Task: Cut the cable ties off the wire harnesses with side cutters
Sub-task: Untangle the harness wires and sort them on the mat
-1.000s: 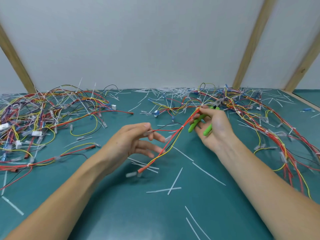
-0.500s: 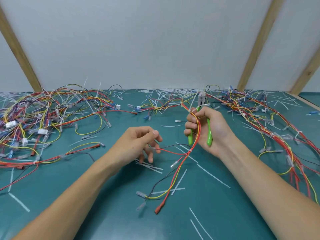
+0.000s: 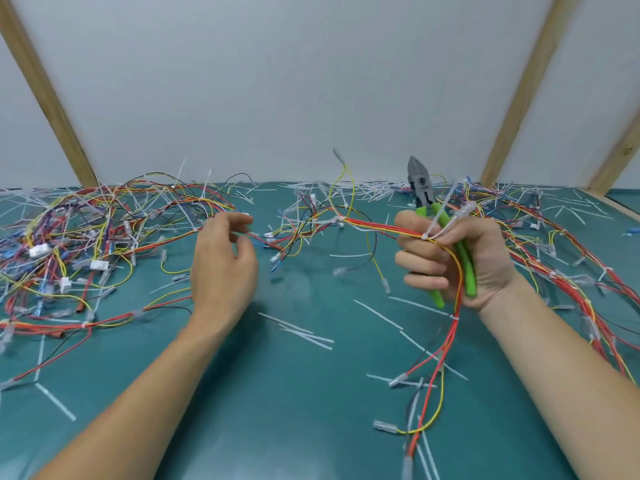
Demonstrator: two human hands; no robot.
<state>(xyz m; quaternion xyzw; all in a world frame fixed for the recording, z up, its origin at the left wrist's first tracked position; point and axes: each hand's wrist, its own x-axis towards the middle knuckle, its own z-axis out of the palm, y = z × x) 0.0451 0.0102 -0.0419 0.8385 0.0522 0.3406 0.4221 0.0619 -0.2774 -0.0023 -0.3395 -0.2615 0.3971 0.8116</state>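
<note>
right hand (image 3: 460, 258) grips green-handled side cutters (image 3: 446, 244) plus red-yellow wire harness (image 3: 374, 227), presenting its white cable tie (image 3: 425, 235); left hand (image 3: 221, 268) relaxed, empty.

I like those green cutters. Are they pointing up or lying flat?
Pointing up: the side cutters stand in the right hand, grey tips topmost.

Teal table (image 3: 311, 410): wire harnesses (image 3: 86, 237) heaped left, cut cable ties (image 3: 304, 334) scattered.
</note>
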